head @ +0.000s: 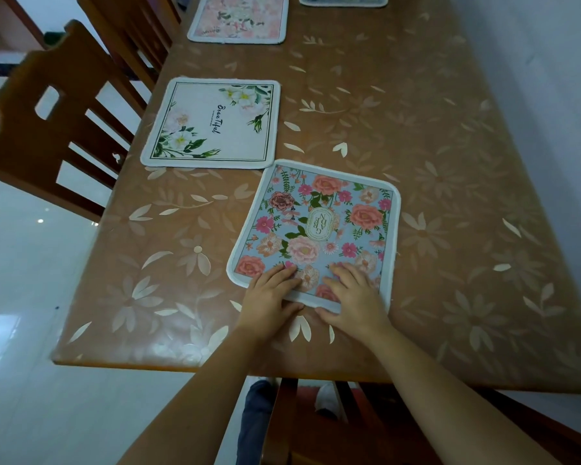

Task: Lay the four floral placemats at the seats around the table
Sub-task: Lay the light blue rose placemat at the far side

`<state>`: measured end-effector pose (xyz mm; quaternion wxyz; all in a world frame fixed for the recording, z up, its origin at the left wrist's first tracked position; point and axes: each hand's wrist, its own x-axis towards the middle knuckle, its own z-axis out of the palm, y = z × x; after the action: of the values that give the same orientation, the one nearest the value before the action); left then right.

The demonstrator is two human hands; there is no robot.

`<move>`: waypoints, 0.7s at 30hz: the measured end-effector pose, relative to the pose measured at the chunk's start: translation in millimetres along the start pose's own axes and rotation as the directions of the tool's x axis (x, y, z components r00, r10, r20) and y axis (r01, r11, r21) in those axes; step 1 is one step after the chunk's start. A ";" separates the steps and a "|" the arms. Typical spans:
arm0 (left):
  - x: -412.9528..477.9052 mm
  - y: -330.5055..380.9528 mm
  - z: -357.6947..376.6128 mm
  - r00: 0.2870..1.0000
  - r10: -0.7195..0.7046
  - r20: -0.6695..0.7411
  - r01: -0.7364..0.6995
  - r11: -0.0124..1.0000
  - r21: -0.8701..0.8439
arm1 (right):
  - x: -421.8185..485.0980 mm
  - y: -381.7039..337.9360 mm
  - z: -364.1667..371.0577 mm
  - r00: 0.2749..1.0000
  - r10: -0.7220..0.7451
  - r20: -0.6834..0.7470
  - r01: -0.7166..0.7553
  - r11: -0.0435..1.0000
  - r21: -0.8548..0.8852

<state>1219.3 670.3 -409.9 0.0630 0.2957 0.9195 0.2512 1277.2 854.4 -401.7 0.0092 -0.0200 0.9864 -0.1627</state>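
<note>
A blue placemat (pixel 319 226) with pink and orange flowers lies slightly skewed near the table's front end. My left hand (pixel 269 298) and my right hand (pixel 354 298) both hold its near edge, fingers flat on top and thumbs at the rim. A white placemat (pixel 212 125) with green leaves and script lies at the left side. Beyond it along the same side lies a pink floral placemat (pixel 240 18). A dark floral placemat (pixel 342 0) shows only its near edge at the far end.
The table (pixel 450 162) has a brown cover with pale leaf prints. Two wooden chairs (pixel 47 129) stand along its left side, and another chair (pixel 316 427) sits tucked below the front edge. A pale wall runs along the right.
</note>
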 end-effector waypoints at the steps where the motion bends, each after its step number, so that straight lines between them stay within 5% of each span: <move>1: -0.2 -0.6 -0.3 1.000 0.006 -0.001 -0.006 1.000 -0.005 | -0.3 -0.8 0.3 0.999 -0.022 -0.038 0.023 1.000 0.017; 12: 0.8 4.4 -18.7 0.990 -0.109 -0.089 0.092 0.980 -0.178 | 0.6 -8.1 -21.5 0.986 -0.085 -0.146 0.116 0.969 0.219; 21: 11.0 34.7 -40.6 0.997 -0.024 -0.068 0.014 0.989 -0.145 | -8.7 -5.2 -38.1 0.986 -0.118 -0.121 0.144 0.962 0.231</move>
<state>1217.3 683.7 -357.1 0.0546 0.2728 0.9033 0.3266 1285.1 862.0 -363.9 -0.0515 -0.0755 0.9552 -0.2814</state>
